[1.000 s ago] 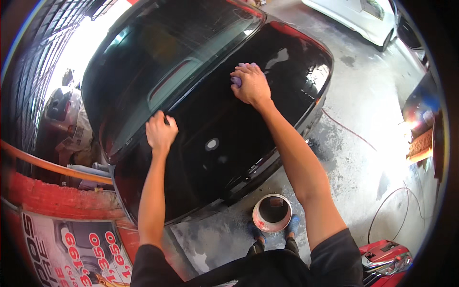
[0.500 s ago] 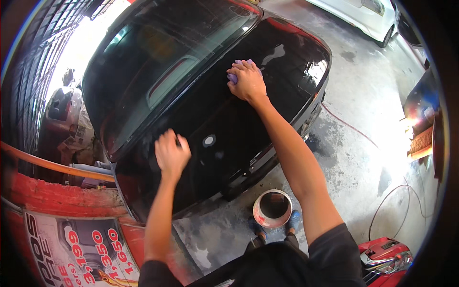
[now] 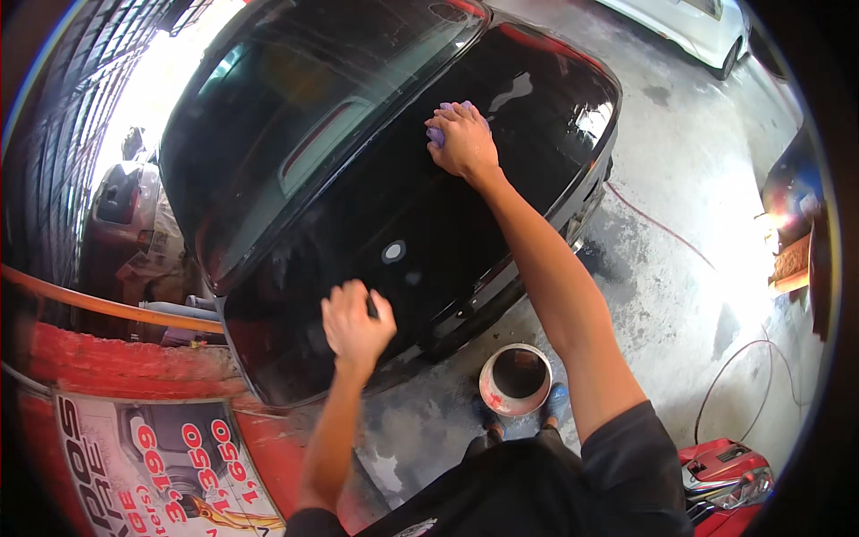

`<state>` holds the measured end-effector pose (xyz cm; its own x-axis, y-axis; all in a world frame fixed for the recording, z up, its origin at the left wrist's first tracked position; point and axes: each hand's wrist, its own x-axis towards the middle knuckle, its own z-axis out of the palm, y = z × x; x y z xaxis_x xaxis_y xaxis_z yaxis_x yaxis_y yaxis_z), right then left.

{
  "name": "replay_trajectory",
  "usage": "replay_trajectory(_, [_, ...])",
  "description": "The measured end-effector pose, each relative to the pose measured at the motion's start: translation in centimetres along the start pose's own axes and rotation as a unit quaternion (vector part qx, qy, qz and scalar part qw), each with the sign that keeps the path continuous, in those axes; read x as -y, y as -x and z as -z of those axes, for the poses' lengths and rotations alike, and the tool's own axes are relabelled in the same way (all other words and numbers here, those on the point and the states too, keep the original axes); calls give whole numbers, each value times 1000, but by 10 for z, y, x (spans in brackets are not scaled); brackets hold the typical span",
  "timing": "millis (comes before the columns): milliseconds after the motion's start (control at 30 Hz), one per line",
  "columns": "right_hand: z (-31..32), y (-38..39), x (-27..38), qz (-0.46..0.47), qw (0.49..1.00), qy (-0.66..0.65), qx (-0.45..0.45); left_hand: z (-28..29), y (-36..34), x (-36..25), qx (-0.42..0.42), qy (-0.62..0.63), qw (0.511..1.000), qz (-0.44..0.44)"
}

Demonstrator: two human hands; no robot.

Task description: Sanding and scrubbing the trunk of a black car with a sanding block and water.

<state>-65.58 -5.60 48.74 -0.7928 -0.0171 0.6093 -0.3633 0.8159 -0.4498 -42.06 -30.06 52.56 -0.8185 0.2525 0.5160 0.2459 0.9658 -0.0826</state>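
Observation:
My right hand is closed on a crumpled purple cloth, pressed against the black trunk lid of a car just below the rear window. Lower down on the same lid, near its left end, is my left hand, blurred by motion. Its fingers are bent, and a dark bit shows between thumb and forefinger; what it holds is hard to make out. A small pale round patch lies on the panel between the two hands, and the black paint looks wet in places.
A round bucket stands on the wet concrete floor by my feet. Red machine parts are at the lower right, and a hose crosses the floor. An orange rail and a printed banner are on the left; a white car is behind.
My left hand has moved down and to the right across the trunk lid, toward its near edge. My right hand stays in about the same place with the purple cloth.

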Motion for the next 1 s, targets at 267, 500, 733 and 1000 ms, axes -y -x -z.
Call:
replay_trajectory(267, [-2,-12,8,32,999,-21,2,-61,-135,73,-56,-68,995,48])
replay_trajectory(500, [-7,-2,4,-3,1000,-7,13,8,49,-22,-1,40,999,-10])
replay_trajectory(733, [-12,-6,30,38,997,-25,-55,-45,-137,85,-76,-139,986,51])
replay_trajectory(1000, [-15,-4,-9,41,996,4,-78,-12,6,-27,-29,-13,999,4])
